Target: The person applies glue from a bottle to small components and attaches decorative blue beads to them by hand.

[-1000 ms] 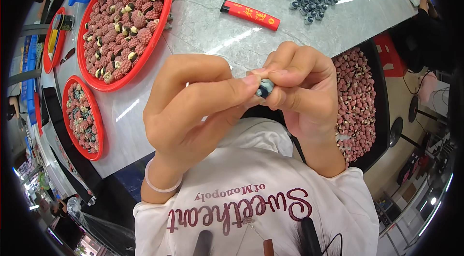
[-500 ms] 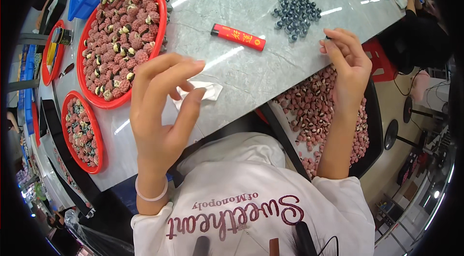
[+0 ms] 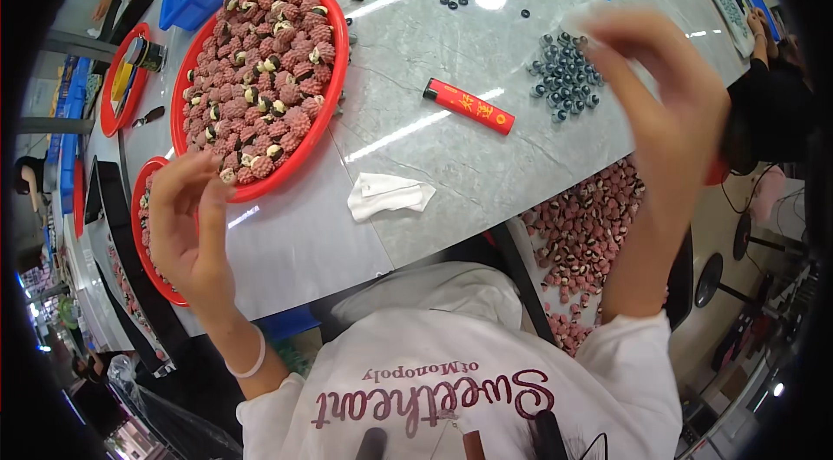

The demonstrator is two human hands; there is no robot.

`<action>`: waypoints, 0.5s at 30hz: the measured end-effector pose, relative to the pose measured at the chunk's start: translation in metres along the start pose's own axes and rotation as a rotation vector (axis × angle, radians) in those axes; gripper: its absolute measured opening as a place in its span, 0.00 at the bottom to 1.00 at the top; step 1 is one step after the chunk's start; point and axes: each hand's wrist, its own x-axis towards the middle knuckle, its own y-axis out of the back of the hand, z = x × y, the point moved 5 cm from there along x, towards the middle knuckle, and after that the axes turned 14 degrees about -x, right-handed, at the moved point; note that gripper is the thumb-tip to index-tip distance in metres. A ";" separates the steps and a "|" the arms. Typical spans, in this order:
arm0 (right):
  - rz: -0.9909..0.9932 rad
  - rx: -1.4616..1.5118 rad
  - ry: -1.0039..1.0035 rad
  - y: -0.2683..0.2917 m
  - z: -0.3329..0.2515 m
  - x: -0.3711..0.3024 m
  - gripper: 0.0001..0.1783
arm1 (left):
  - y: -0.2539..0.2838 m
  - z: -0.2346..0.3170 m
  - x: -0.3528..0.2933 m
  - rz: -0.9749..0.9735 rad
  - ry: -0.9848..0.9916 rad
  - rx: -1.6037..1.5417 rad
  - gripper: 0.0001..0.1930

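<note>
- I see a pale grey marble-look table (image 3: 451, 156) running from the upper middle of the frame down toward my chest, its near edge curving across the lower centre.
- My left hand (image 3: 186, 230) is raised at the left of the frame, fingers loosely curled and spread, holding nothing I can make out; it sits just below the big red tray (image 3: 334, 104) of pink-red knobbly pieces.
- My right hand (image 3: 668, 104) is lifted at the upper right and is blurred; I cannot tell whether the fingers pinch anything.
- That hand hovers just beside the heap of small dark caps (image 3: 564, 78) on the table.
- A red lighter (image 3: 468, 106) lies flat at centre, well apart from both hands.
- A crumpled white tissue (image 3: 389, 196) lies near the table's front edge, between my arms.
- A smaller red tray (image 3: 143, 208) shows behind my left hand at the table's left edge.
- More pink-red pieces fill a dark bin (image 3: 590, 234) below the right edge of the table.
- A blue crate (image 3: 195, 4) stands at the upper left.
- Open tabletop lies between the lighter and the tissue.
</note>
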 end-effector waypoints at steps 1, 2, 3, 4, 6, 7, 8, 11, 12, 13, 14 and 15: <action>-0.093 0.027 0.118 -0.029 -0.008 0.020 0.06 | -0.002 -0.001 0.003 0.031 0.011 0.022 0.12; -0.182 0.055 0.238 -0.059 -0.015 0.042 0.06 | -0.009 0.004 0.007 0.032 0.006 0.027 0.12; -0.131 0.096 0.326 -0.096 -0.013 0.058 0.06 | -0.026 0.013 0.011 -0.093 -0.072 0.103 0.11; -0.352 0.046 0.369 -0.132 -0.011 0.085 0.12 | -0.045 0.024 0.016 -0.231 -0.153 0.167 0.10; -0.331 -0.106 0.469 -0.170 -0.008 0.098 0.06 | -0.059 0.035 0.028 -0.289 -0.207 0.161 0.09; -0.327 -0.108 0.466 -0.173 -0.003 0.102 0.06 | -0.062 0.035 0.032 -0.333 -0.202 0.151 0.09; -0.380 -0.202 0.472 -0.177 0.007 0.103 0.06 | -0.067 0.035 0.038 -0.382 -0.200 0.137 0.09; -0.345 0.083 0.435 -0.125 -0.017 0.092 0.11 | -0.047 0.025 0.052 -0.358 -0.079 0.042 0.08; -0.430 0.195 0.243 -0.090 -0.032 0.080 0.09 | -0.044 0.023 0.057 -0.369 -0.053 0.068 0.07; -0.357 0.248 0.182 -0.068 -0.017 0.061 0.08 | -0.057 0.022 0.069 -0.431 -0.071 0.063 0.06; -0.440 0.327 0.071 -0.042 -0.012 0.046 0.07 | -0.070 0.014 0.080 -0.479 -0.074 0.074 0.06; -0.398 0.381 0.033 -0.022 -0.004 0.026 0.07 | -0.088 0.006 0.090 -0.563 -0.101 0.116 0.07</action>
